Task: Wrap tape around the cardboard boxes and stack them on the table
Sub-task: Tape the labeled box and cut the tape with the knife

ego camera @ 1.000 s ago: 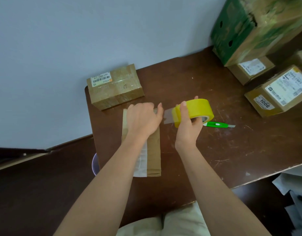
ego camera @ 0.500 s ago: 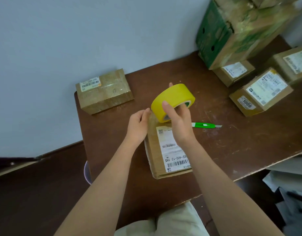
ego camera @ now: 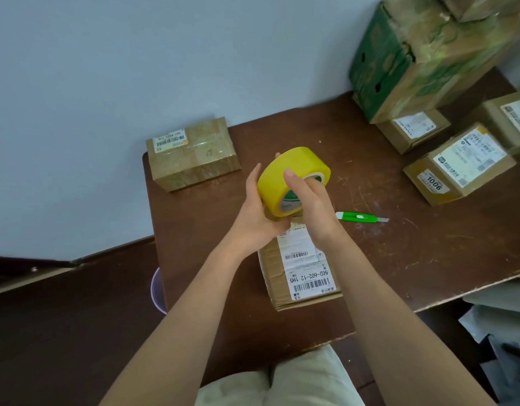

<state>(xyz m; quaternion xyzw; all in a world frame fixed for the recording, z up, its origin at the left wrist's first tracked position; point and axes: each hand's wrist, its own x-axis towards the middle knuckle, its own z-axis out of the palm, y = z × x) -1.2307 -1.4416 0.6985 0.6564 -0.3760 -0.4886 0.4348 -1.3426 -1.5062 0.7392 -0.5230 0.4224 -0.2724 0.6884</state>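
Tape roll [ego camera: 288, 178], yellow and wide, sat raised above the brown bench [ego camera: 399, 259] between both of your hands. Your left hand [ego camera: 257, 212] cupped it from below and from the left, the fingers curled round its outer band. Your right hand [ego camera: 310, 200] held it from the near side, thumb lying across the yellow band and the other fingers hooked into the core. Straight beneath the roll lay a flat cardboard box [ego camera: 299, 268], label up, its far end hidden by your hands; whether the roll touched it, I could not tell. A taped box [ego camera: 192, 153] stood at the far left corner of the bench, against the wall. Just right of your right hand lay a green cutter [ego camera: 359, 217], flat on the bench. Further right were three labelled boxes [ego camera: 458, 168], with a big green-printed carton [ego camera: 422, 57] resting on the farthest of them.
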